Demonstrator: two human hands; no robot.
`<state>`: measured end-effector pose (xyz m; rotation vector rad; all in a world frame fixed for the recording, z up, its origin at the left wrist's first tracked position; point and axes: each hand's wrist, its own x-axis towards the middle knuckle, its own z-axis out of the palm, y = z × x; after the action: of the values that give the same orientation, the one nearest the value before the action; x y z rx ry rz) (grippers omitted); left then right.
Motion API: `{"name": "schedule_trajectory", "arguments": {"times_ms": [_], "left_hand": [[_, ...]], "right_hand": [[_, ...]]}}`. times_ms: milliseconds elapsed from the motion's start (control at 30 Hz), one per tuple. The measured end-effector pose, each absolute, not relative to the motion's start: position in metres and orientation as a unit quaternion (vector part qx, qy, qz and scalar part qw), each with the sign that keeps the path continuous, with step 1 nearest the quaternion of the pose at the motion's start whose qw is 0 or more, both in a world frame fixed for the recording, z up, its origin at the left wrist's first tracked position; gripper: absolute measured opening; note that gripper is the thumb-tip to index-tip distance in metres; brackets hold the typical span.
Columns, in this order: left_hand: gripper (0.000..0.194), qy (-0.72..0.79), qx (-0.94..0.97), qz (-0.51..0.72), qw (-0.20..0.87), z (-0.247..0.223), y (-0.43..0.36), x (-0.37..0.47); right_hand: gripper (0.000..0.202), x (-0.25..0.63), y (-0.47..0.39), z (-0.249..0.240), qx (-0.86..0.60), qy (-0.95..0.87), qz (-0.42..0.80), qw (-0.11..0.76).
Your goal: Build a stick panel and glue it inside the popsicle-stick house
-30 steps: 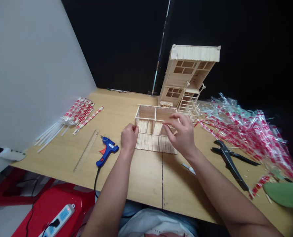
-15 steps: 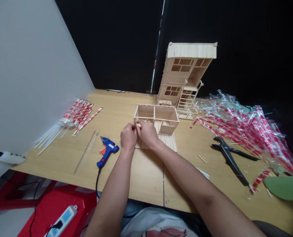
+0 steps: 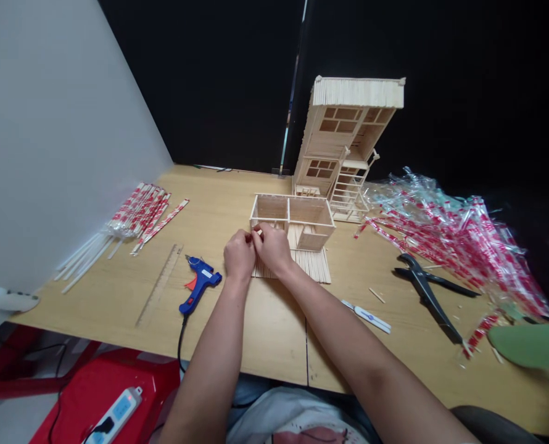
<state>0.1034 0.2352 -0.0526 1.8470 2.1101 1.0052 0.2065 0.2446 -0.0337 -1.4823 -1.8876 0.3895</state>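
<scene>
At the front left corner of a small open-topped wooden frame (image 3: pixel 310 211), my left hand (image 3: pixel 240 254) and my right hand (image 3: pixel 272 248) meet with fingers pinched together. Whatever lies between the fingertips is hidden or too small to name. The frame has two compartments and stands on a floor of thin sticks (image 3: pixel 314 265). Behind it rises a taller two-storey stick house (image 3: pixel 334 139) with a ladder. A blue glue gun (image 3: pixel 201 283) lies on the table left of my left hand.
A clear ruler (image 3: pixel 158 285) and wrapped chopsticks (image 3: pixel 140 213) lie at the left. Black pliers (image 3: pixel 427 293), a white tool (image 3: pixel 367 317) and a heap of red and clear wrappers (image 3: pixel 469 246) are at the right. A power strip (image 3: pixel 117 416) rests on a red stool (image 3: pixel 78 401).
Both hands stay at the same corner of the frame. The view has shifted slightly, and more of the white tool shows beside my right forearm.
</scene>
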Motion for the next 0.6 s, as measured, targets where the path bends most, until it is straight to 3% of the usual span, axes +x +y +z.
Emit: {"name": "schedule_trajectory", "arguments": {"times_ms": [600], "left_hand": [[0.019,0.701,0.62,0.342,0.087,-0.0556,0.2347,0.1021]], "right_hand": [[0.018,0.2071,0.2442,-0.0361,-0.568,-0.726,0.149,0.358]]}}
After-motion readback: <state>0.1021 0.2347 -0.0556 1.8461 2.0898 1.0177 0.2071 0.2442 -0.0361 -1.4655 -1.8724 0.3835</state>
